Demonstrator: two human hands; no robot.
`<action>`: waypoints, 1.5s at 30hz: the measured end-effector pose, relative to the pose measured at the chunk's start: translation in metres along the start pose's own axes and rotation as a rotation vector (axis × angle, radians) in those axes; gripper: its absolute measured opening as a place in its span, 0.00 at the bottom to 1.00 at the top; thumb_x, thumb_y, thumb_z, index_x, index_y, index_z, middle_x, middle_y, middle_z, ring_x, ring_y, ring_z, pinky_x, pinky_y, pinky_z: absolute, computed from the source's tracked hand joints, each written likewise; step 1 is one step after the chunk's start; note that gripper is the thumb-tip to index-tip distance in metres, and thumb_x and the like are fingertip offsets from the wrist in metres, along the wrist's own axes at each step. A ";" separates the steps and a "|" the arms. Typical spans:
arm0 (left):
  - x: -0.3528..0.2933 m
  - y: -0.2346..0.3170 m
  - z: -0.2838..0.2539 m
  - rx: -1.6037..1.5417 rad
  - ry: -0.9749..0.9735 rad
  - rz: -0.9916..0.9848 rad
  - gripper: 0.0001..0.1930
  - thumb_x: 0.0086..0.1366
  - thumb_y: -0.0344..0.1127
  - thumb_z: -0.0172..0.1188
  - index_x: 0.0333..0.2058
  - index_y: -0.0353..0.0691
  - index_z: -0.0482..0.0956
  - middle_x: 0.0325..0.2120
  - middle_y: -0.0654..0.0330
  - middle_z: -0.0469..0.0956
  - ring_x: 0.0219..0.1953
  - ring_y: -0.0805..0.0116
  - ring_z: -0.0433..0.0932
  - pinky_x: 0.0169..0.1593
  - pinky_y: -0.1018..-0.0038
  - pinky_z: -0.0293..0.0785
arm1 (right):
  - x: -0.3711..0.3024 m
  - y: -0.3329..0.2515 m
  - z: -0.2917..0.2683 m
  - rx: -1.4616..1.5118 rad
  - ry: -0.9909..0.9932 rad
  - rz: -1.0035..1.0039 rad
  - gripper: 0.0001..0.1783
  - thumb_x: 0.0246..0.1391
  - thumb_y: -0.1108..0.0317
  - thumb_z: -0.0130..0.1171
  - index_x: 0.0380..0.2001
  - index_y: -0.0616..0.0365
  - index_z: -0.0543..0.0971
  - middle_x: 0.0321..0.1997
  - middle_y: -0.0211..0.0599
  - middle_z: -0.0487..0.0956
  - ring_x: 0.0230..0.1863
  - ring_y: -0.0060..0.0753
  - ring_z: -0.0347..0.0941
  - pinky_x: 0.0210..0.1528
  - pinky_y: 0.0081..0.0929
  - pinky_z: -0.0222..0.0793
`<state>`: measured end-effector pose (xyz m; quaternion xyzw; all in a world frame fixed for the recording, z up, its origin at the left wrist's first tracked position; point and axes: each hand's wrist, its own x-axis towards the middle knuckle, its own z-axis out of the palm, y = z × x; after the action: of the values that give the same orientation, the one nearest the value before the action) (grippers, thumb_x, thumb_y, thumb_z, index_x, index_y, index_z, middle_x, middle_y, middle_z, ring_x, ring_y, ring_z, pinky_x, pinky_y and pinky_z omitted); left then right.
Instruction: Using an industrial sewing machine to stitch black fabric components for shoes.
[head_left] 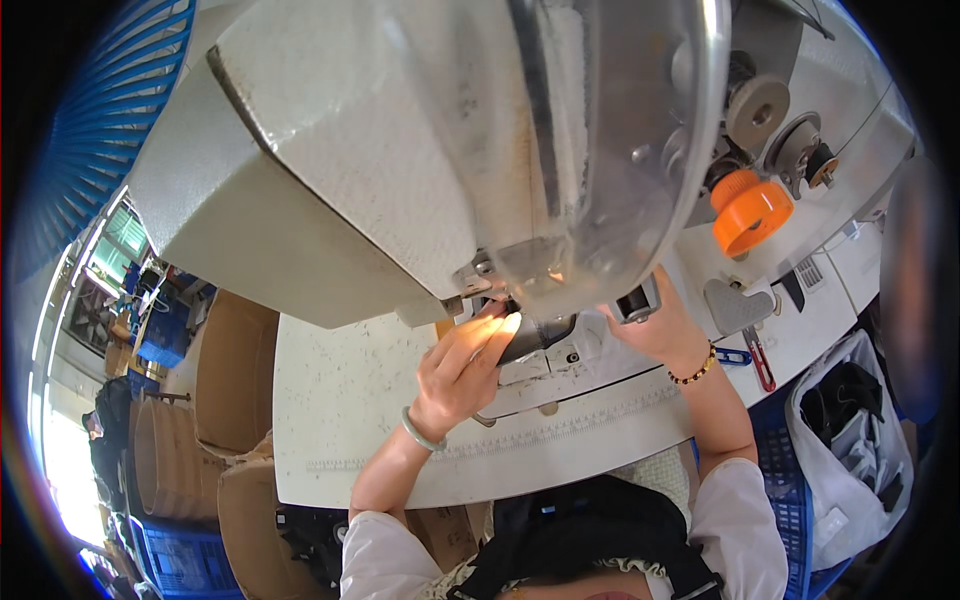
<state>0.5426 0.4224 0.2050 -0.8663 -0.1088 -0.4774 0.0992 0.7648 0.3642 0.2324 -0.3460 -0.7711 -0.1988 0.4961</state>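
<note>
My left hand, with a pale bangle at the wrist, reaches under the head of a sewing machine. Its fingers are pressed together on a dark piece that looks like fabric, beside the needle area, where a small lamp lights the fingertips. To the right, my right hand, wearing a beaded bracelet, is next to a dark metal machine part. That part and the clear shield hide most of its fingers, so I cannot tell what it holds.
Thread snips with red handles and a blue tool lie on the white table. An orange knob juts from the machine. Cardboard boxes stand left; a white bag of dark pieces hangs right.
</note>
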 end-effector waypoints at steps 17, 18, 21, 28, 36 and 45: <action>-0.005 0.003 0.003 0.097 -0.025 -0.106 0.18 0.40 0.19 0.59 0.34 0.36 0.79 0.31 0.57 0.77 0.31 0.62 0.79 0.32 0.76 0.74 | -0.002 0.002 0.004 0.063 -0.034 0.101 0.12 0.36 0.77 0.56 0.31 0.58 0.74 0.29 0.34 0.73 0.35 0.37 0.71 0.51 0.37 0.67; -0.004 0.003 0.004 0.101 -0.016 -0.127 0.18 0.40 0.20 0.60 0.35 0.37 0.80 0.31 0.57 0.78 0.31 0.62 0.79 0.31 0.76 0.74 | -0.003 0.003 0.004 0.062 -0.036 0.093 0.13 0.36 0.77 0.56 0.31 0.58 0.74 0.29 0.34 0.73 0.36 0.37 0.71 0.52 0.38 0.67; -0.003 -0.002 0.008 0.079 0.040 -0.070 0.19 0.40 0.19 0.60 0.35 0.41 0.79 0.31 0.57 0.77 0.31 0.62 0.79 0.29 0.77 0.75 | -0.004 0.000 0.001 0.082 -0.082 0.141 0.16 0.34 0.76 0.59 0.33 0.58 0.74 0.30 0.34 0.73 0.37 0.38 0.71 0.51 0.39 0.66; -0.006 -0.013 0.012 0.007 0.091 0.013 0.19 0.41 0.20 0.62 0.35 0.45 0.78 0.31 0.58 0.77 0.32 0.63 0.80 0.26 0.78 0.75 | -0.004 -0.004 0.000 0.086 -0.060 -0.005 0.11 0.37 0.67 0.67 0.26 0.56 0.76 0.33 0.30 0.73 0.35 0.33 0.69 0.42 0.31 0.63; -0.014 -0.022 0.016 -0.027 0.104 0.000 0.19 0.40 0.19 0.62 0.34 0.44 0.78 0.29 0.56 0.78 0.28 0.62 0.79 0.28 0.77 0.75 | -0.010 -0.002 0.008 0.149 -0.050 0.084 0.10 0.36 0.66 0.67 0.22 0.54 0.76 0.33 0.27 0.73 0.34 0.32 0.69 0.37 0.28 0.64; -0.007 -0.024 0.020 -0.136 0.159 -0.108 0.18 0.37 0.15 0.59 0.30 0.40 0.79 0.29 0.54 0.79 0.28 0.63 0.79 0.30 0.77 0.75 | -0.009 0.000 0.013 0.100 -0.054 0.090 0.11 0.36 0.72 0.64 0.24 0.56 0.71 0.28 0.29 0.71 0.30 0.34 0.66 0.31 0.28 0.65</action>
<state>0.5488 0.4498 0.1903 -0.8234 -0.1147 -0.5554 0.0226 0.7593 0.3695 0.2188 -0.3602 -0.7769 -0.1281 0.5002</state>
